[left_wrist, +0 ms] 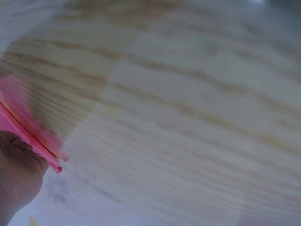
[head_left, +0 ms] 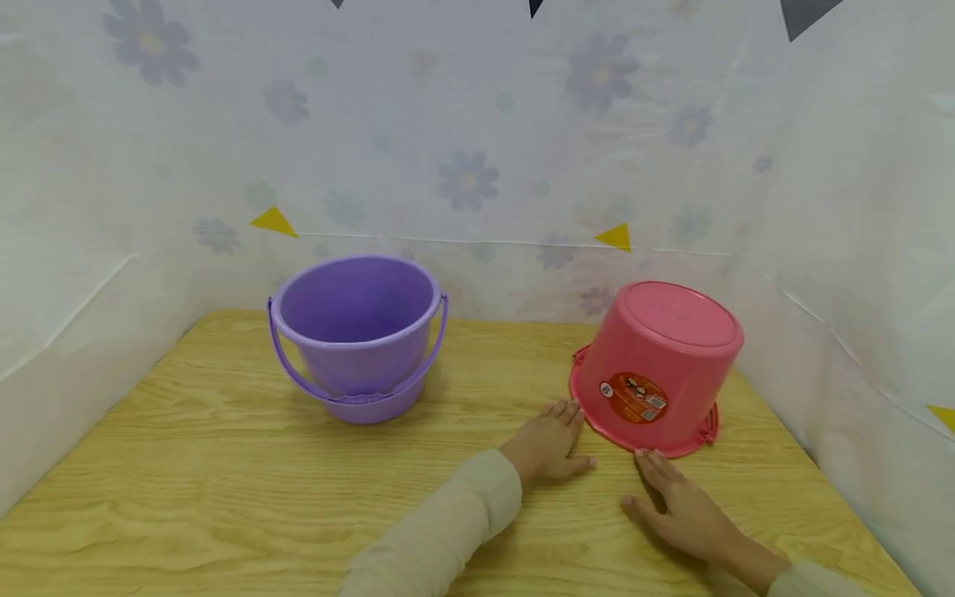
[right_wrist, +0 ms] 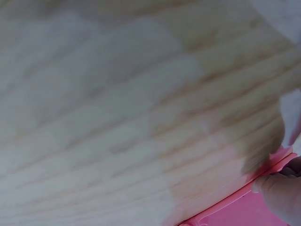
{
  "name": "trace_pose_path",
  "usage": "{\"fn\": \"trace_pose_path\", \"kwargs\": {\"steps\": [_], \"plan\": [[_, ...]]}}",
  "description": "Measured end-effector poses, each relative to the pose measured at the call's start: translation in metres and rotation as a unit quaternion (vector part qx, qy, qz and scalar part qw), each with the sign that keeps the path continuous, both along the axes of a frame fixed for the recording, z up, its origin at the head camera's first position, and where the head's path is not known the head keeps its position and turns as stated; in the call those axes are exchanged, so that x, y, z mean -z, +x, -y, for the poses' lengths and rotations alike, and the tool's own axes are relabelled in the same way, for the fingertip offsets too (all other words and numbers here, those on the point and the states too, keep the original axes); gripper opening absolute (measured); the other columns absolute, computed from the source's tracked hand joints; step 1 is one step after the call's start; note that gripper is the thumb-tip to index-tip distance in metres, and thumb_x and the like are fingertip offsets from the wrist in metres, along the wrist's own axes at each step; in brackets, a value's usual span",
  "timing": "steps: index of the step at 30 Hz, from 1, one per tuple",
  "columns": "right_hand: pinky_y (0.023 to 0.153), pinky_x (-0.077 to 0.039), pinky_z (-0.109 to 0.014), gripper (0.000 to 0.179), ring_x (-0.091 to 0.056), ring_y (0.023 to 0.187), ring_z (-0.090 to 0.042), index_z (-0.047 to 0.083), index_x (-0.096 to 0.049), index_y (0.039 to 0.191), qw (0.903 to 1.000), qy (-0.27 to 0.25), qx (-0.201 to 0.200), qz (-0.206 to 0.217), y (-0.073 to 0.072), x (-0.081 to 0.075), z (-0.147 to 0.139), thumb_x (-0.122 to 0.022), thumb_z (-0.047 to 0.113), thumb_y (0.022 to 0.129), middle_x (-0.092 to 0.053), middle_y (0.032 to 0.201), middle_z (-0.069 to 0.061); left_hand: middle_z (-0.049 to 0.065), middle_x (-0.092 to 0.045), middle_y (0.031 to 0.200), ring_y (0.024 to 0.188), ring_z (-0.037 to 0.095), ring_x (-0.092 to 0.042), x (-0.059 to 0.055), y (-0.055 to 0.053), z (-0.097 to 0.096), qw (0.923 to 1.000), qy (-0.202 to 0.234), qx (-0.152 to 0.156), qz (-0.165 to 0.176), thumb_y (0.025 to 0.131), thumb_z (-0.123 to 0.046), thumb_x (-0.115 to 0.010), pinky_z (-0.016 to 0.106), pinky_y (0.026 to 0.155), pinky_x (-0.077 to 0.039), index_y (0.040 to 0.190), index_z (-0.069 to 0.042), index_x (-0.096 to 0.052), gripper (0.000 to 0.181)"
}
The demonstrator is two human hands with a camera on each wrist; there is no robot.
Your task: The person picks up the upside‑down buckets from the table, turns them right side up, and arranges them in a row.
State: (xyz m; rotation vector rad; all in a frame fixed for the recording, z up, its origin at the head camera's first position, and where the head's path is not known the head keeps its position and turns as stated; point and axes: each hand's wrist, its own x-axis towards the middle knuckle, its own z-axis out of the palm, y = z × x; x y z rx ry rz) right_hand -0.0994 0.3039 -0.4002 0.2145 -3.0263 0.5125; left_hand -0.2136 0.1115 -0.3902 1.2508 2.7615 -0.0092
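A red bucket stands upside down on the right of the table, its base facing up and an oval label on its side. My left hand lies low by the near-left part of its rim, fingers extended, fingertips at the edge. At the near side of the rim, my right hand reaches in with straight fingers that touch the edge. In the left wrist view the left hand meets the pink rim; the right wrist view has the right hand at the rim too.
A purple bucket stands upright at the left, its handle hanging down in front. The wood-grain table is walled by white flower-printed sheets at the back and sides. Yellow pennants hang along a string at the back.
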Motion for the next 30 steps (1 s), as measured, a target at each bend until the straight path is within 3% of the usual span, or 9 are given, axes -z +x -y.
{"fn": "trace_pose_path", "kwargs": {"steps": [13, 15, 21, 22, 30], "plan": [[0.097, -0.04, -0.057, 0.071, -0.036, 0.131, -0.043, -0.003, -0.042, 0.137, 0.9998, -0.009, -0.013, 0.015, -0.001, 0.001, 0.007, -0.055, 0.047, 0.089, -0.039, 0.142, -0.025, 0.004, -0.018, 0.156, 0.145, 0.016, -0.014, -0.002, -0.006, 0.009, 0.9997, -0.004, -0.023, 0.011, 0.092, -0.06, -0.033, 0.026, 0.118, -0.015, 0.148, -0.011, -0.023, 0.075], [0.097, -0.04, -0.057, 0.07, -0.036, 0.13, -0.044, -0.004, -0.042, 0.136, 0.9997, -0.011, -0.02, 0.012, -0.001, 0.001, 0.008, -0.055, 0.046, 0.089, -0.038, 0.142, -0.026, 0.003, -0.018, 0.156, 0.145, 0.015, -0.013, 0.004, -0.009, 0.01, 0.9996, 0.001, -0.025, 0.009, 0.092, -0.062, -0.032, 0.025, 0.118, -0.014, 0.148, -0.012, -0.023, 0.075], [0.095, -0.041, -0.058, 0.07, -0.038, 0.129, -0.045, -0.004, -0.042, 0.136, 0.9994, -0.012, -0.033, 0.007, -0.003, -0.001, 0.01, -0.056, 0.045, 0.089, -0.039, 0.141, -0.028, 0.003, -0.02, 0.155, 0.144, 0.015, -0.015, 0.006, -0.013, 0.011, 0.9994, 0.005, -0.034, 0.011, 0.092, -0.06, -0.034, 0.025, 0.118, -0.015, 0.148, -0.012, -0.024, 0.074], [0.096, -0.042, -0.057, 0.07, -0.038, 0.129, -0.044, -0.004, -0.042, 0.136, 0.9994, -0.012, -0.032, 0.008, -0.003, -0.001, 0.01, -0.056, 0.045, 0.089, -0.039, 0.141, -0.027, 0.003, -0.022, 0.155, 0.144, 0.015, -0.016, 0.001, -0.011, 0.012, 0.9993, 0.002, -0.036, 0.014, 0.093, -0.058, -0.036, 0.025, 0.118, -0.016, 0.148, -0.011, -0.025, 0.073], [0.098, -0.04, -0.057, 0.068, -0.036, 0.13, -0.044, -0.004, -0.042, 0.136, 0.9993, -0.014, -0.031, 0.015, -0.008, -0.003, 0.006, -0.054, 0.044, 0.09, -0.038, 0.141, -0.028, 0.004, -0.024, 0.154, 0.144, 0.018, -0.018, 0.004, -0.014, 0.015, 0.9996, 0.003, -0.027, 0.002, 0.093, -0.057, -0.038, 0.025, 0.118, -0.017, 0.146, -0.013, -0.03, 0.07]]}}
